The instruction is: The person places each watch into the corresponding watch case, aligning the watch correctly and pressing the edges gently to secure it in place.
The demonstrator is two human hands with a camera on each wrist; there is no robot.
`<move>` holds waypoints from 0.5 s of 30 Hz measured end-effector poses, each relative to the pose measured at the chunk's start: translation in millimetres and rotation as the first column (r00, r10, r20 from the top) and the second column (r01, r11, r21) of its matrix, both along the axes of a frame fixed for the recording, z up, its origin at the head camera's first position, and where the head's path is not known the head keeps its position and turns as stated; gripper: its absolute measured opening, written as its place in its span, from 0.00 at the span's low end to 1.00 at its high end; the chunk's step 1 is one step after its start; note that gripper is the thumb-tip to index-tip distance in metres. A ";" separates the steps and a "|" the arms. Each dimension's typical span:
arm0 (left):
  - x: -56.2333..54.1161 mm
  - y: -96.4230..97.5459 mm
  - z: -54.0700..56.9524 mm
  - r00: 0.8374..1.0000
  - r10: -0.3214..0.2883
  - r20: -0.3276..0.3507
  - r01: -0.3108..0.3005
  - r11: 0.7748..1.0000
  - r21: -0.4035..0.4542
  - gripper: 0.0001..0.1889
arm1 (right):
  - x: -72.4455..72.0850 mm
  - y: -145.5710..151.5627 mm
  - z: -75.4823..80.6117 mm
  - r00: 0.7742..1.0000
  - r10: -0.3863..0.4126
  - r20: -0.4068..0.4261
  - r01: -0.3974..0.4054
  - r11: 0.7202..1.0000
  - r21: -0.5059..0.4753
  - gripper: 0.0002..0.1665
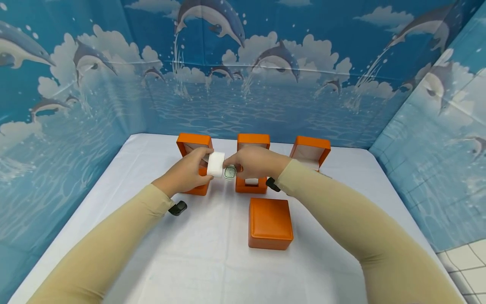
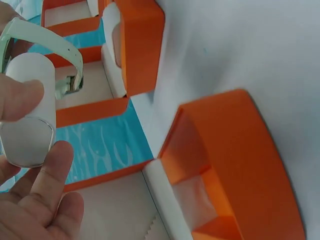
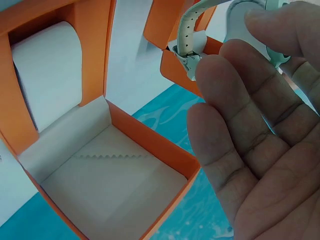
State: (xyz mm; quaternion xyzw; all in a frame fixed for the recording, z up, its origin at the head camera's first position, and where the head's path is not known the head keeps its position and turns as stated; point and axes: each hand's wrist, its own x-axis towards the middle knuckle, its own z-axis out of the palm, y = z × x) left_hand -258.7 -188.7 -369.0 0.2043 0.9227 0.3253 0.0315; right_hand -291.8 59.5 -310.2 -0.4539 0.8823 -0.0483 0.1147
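Note:
My left hand (image 1: 185,172) grips a white watch cushion (image 1: 216,164) between thumb and fingers, over the left orange box. Just right of the cushion, my right hand (image 1: 255,163) pinches a wristwatch (image 1: 230,172) with a squarish pale dial. Its pale green strap (image 2: 50,43) curves in a loop by the cushion's end in the left wrist view; the buckle hangs beside the cushion. The left orange box (image 2: 245,150) stands with its lid up, and no cushion shows in its slot. Behind my right hand is the middle open box (image 1: 253,138), holding a white cushion (image 3: 50,75).
Another orange box (image 1: 323,147) with a raised lid stands at the right, partly hidden by my right arm. A shut orange box (image 1: 270,219) sits nearer on the white-covered table (image 1: 190,257). A dolphin-print curtain (image 1: 228,105) hangs behind and at the sides.

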 end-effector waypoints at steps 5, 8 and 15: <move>-0.3 5.6 0.1 1.000 -0.017 -0.012 0.018 1.000 0.007 0.42 | 3.5 2.3 0.8 1.000 0.000 -0.001 0.000 1.000 -0.023 0.24; 0.2 8.3 0.8 1.000 -0.026 -0.017 0.026 1.000 0.017 0.43 | 5.3 4.1 0.8 1.000 0.007 -0.013 -0.007 0.999 -0.037 0.22; 2.2 12.8 0.8 0.999 -0.032 -0.023 0.033 0.999 0.031 0.42 | 9.1 8.9 -0.7 0.999 0.003 -0.044 -0.005 0.999 -0.050 0.21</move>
